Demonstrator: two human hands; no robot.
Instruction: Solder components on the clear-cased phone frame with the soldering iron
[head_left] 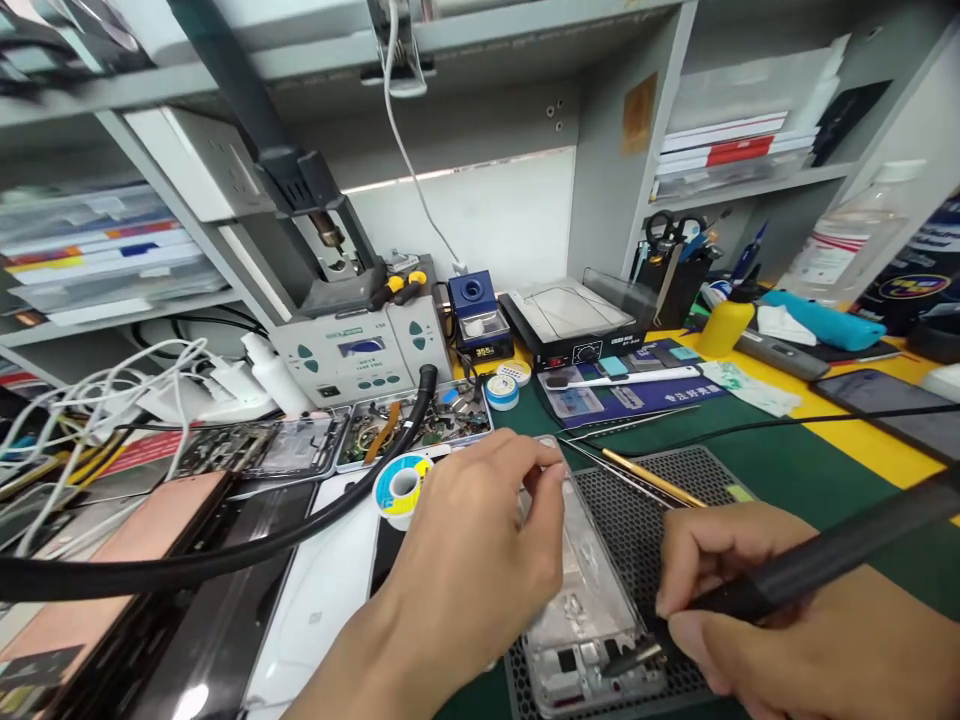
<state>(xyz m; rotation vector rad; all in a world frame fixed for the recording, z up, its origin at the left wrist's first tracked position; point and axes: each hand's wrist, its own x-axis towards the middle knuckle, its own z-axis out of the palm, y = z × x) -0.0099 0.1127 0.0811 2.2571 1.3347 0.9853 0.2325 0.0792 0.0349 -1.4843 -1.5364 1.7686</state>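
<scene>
Fingers of the left hand curl, pinching the far edge of the phone frame. Right hand fingers press together around the iron, its tip at the frame's near end. On the green mat sits the mesh pad, which bears the frame. The spool lies just beside the left hand.

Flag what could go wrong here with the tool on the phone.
1. The right hand holds the tool with its tip among small parts at the lower end of the phone; a slip might damage them.
2. The left hand pins only the phone's top, so it could pivot on the mat.
</scene>
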